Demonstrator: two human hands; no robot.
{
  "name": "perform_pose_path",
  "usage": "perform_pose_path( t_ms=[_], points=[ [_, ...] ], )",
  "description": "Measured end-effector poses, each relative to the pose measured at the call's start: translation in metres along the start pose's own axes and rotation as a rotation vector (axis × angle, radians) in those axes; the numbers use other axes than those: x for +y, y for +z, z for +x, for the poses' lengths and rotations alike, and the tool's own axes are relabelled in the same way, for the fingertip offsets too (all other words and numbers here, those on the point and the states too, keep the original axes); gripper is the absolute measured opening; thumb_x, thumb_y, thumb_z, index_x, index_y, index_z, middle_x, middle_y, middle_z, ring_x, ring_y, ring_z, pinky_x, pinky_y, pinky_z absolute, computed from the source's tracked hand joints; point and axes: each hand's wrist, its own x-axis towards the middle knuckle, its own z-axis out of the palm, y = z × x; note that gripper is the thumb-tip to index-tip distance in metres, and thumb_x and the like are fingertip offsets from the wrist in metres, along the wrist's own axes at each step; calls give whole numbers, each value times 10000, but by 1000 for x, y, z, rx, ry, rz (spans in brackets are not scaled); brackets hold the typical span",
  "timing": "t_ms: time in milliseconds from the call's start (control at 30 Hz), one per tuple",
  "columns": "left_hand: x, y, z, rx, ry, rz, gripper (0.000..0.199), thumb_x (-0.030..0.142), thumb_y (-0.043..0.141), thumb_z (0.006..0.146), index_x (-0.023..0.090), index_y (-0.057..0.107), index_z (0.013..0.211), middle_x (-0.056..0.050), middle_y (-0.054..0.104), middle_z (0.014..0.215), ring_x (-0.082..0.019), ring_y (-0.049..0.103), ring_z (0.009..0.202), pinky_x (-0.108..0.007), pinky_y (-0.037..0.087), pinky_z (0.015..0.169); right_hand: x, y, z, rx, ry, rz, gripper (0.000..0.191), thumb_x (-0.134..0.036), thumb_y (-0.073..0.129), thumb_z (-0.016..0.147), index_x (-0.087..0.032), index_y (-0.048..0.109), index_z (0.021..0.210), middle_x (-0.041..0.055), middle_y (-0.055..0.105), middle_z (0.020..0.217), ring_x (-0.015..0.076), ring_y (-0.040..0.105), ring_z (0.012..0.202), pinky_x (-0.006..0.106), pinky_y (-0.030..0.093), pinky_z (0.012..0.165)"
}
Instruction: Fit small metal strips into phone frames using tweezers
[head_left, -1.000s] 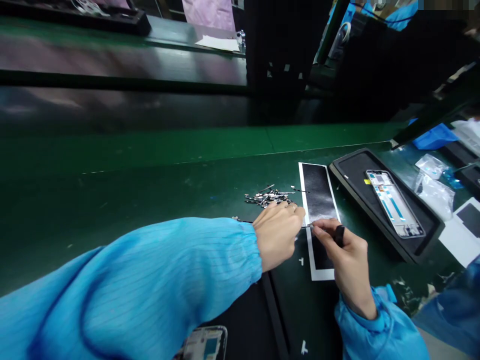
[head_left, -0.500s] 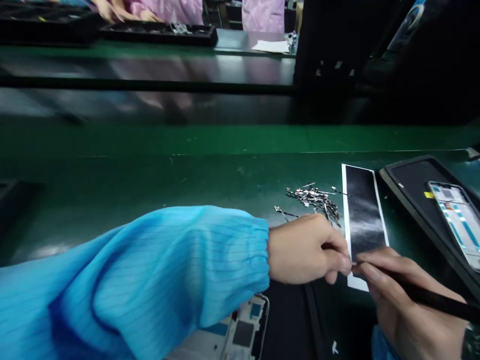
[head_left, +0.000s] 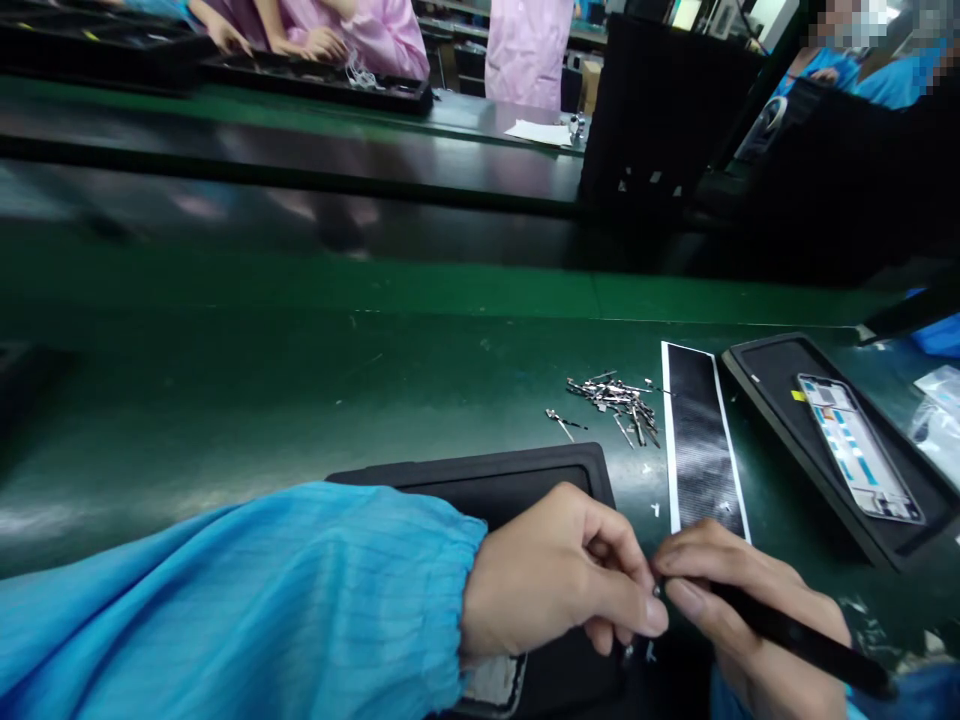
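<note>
My left hand [head_left: 566,580], in a blue sleeve, is closed in a pinch on a small metallic part [head_left: 657,591], mostly hidden by the fingertips. Close against it, my right hand [head_left: 757,610] grips a black pen-like tool [head_left: 802,640]. Its thumb and forefinger meet near the same small part; the tool's tip is hidden. Under my left hand lies a black tray [head_left: 559,475], and part of a phone frame [head_left: 495,685] shows below the wrist. Beyond the hands is a pile of thin small metal parts [head_left: 622,400], with a few lying apart [head_left: 566,422].
A black strip with white edges [head_left: 701,430] lies beyond my right hand. Further right, another black tray [head_left: 806,445] holds a phone frame [head_left: 859,450]. Across the bench, people in pink work at black trays [head_left: 390,92]. A dark panel [head_left: 660,110] stands at the back right.
Both hands have come nearer and a little left, still close together. The view has shifted, so more of the black tray beneath my left hand shows.
</note>
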Motion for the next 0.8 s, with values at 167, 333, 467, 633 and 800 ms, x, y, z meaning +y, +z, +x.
perform_pose_path(
  t_ms=[167,333,467,633,800],
  points=[
    [-7,4,-7,58,25,16,231,228,719,457,112,532,526,60,500,402,-52,441,371,-168,335,425,2,8,-8,38,47,4,201,-119,558,759,-253,631,889,11,630,754,137,597,683,223,481,562],
    [-11,6,-13,92,68,76,125,119,644,552,116,523,519,63,488,403,-53,431,379,-174,332,433,-2,13,-12,167,93,24,174,-168,614,720,-252,668,862,25,643,719,136,583,610,219,467,505],
    [-12,9,-13,154,118,97,142,104,657,572,117,520,538,63,483,399,-65,445,397,-178,332,446,-6,19,-19,356,221,72,176,-221,618,719,-260,657,887,22,644,729,99,537,519,188,388,410],
    [-13,17,-5,220,210,56,124,54,613,601,122,511,584,44,529,464,-87,503,475,-193,371,516,-10,34,-33,427,215,-2,83,-207,574,741,-209,623,675,15,589,643,122,547,579,215,420,507],
    [-17,26,4,208,263,326,110,83,595,647,136,530,575,44,522,518,-88,485,538,-184,362,532,-6,23,-45,272,127,-80,128,-105,521,761,-211,579,719,-24,575,629,81,545,559,164,416,517]
  ],
)
